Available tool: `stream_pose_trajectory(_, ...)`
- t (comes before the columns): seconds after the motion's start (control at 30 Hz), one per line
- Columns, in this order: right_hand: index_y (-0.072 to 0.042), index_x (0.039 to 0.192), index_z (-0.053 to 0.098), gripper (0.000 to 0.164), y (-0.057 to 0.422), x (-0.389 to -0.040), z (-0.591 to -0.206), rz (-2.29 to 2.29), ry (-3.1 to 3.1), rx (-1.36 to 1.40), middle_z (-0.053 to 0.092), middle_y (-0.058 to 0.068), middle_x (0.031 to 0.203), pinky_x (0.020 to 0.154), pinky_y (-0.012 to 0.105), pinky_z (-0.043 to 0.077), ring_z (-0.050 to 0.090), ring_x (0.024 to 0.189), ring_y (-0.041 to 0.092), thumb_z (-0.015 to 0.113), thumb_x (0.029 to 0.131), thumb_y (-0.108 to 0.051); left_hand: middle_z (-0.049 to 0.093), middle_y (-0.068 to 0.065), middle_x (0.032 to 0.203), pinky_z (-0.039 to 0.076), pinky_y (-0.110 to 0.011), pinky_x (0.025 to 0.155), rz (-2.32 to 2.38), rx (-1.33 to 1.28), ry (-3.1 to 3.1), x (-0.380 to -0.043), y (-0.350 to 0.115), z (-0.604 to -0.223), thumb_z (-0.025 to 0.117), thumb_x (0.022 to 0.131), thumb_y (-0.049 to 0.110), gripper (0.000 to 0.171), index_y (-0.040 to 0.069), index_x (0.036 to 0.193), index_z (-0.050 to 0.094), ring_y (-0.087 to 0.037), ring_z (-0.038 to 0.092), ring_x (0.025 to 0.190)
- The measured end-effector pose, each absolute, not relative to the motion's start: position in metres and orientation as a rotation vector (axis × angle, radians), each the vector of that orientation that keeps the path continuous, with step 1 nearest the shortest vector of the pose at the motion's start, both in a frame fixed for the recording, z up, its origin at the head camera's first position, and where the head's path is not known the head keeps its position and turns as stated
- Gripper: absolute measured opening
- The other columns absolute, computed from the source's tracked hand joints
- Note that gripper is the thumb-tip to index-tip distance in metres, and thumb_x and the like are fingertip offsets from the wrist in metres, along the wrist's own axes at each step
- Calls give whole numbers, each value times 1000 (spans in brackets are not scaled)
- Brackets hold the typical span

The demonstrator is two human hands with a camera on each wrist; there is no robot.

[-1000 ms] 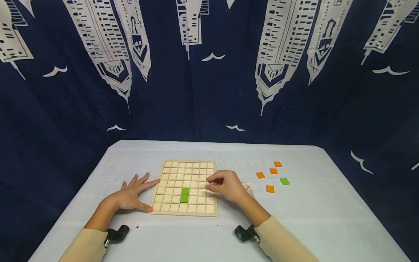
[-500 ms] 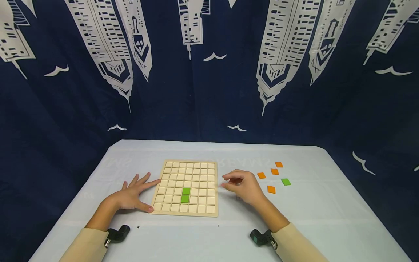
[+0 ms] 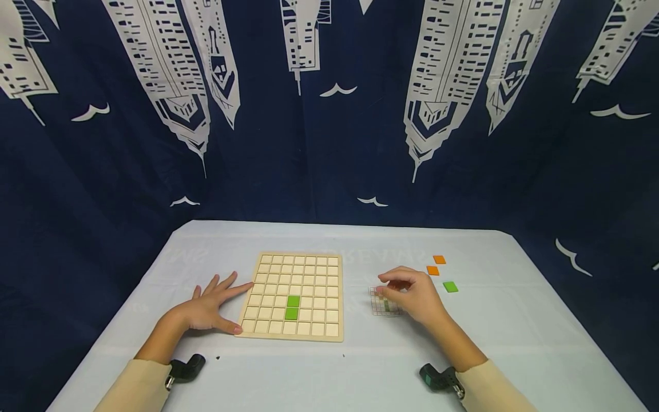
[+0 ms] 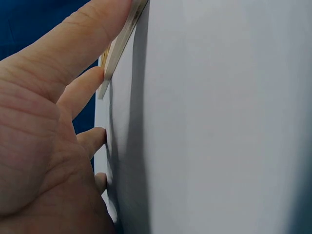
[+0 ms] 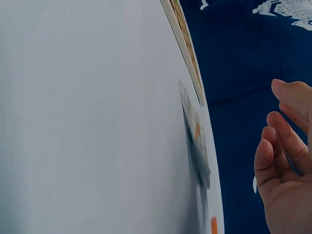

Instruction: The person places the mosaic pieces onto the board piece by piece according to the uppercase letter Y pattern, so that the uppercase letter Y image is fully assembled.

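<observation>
A wooden grid board [image 3: 323, 298] lies on the table with two green tiles [image 3: 292, 307] in neighbouring cells, one above the other. My left hand [image 3: 208, 306] is spread at the board's left side; its thumb and forefinger touch the edge, as the left wrist view also shows. To the right of the board, my right hand [image 3: 414, 292] is over a small printed grid card [image 3: 380, 306], covering part of it. In the right wrist view its fingers [image 5: 265, 156] are loosely bent with nothing between them, apart from the card [image 5: 195, 126].
Beyond the right hand lie two orange tiles [image 3: 439, 260] and a loose green tile [image 3: 450, 286]. The white table [image 3: 298, 377] ends at a dark blue curtain [image 3: 309, 149]. Each wrist wears a black camera mount [image 3: 187, 367].
My right hand has moved right, away from the board and over the card, now covering some orange tiles that showed before. The left hand and board stay put.
</observation>
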State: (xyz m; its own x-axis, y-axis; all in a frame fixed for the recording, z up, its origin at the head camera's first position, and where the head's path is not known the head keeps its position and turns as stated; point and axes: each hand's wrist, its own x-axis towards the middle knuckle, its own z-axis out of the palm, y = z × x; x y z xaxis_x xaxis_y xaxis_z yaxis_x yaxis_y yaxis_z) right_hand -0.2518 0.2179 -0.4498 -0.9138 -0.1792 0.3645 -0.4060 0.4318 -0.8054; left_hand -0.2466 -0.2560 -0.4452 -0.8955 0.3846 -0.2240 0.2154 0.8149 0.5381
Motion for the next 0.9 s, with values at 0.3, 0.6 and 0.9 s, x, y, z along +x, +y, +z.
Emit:
stream_pose_trajectory(0.3, -6, 102, 80, 21, 247, -248, -452, 1371, -2436, 495, 77, 13, 100, 71, 20, 57, 64, 79, 4, 86, 83, -12, 6, -26, 171, -9, -86, 108, 730, 453, 2677, -247, -256, -446, 92, 65, 51, 112, 25, 159, 38, -62, -8, 151)
stream_pose_trajectory(0.6, -4, 105, 80, 24, 276, -245, -450, 1280, -2455, 379, 75, 14, 107, 71, 17, 57, 64, 82, 0, 85, 84, -12, 5, -26, 171, -9, -85, 109, 731, 445, 2670, -246, -257, -446, 92, 65, 51, 112, 25, 159, 38, -62, -9, 152)
stream_pose_trajectory(0.9, -5, 104, 81, 25, 310, -248, -452, 1101, -2463, 268, 78, 10, 108, 72, 15, 56, 67, 83, 9, 87, 82, -15, 6, -27, 170, -9, -86, 108, 738, 457, 2677, -246, -256, -444, 92, 66, 51, 111, 23, 159, 38, -63, -8, 151)
